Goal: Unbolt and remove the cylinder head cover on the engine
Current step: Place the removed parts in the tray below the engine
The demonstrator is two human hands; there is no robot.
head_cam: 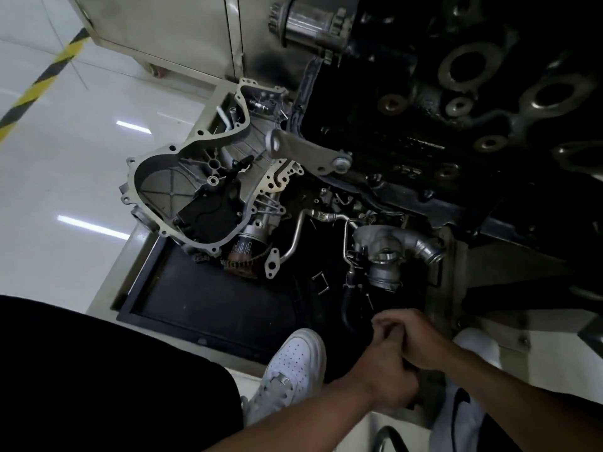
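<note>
I'm getting a dim feed: engine [424, 125] sunk in shadow, strip lights glaring off the floor [65, 177], edges bowed.

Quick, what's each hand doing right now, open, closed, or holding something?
Left hand: fingers curled, pressed to the other hand; held thing, if any, cannot be told.
Right hand: fingers curled; contents cannot be told.

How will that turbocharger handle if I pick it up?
The turbocharger looks like cast metal, so probably heavy for its size and stiff. Its rounded housing may roll when pushed, and the attached thin pipes could snag.
</note>
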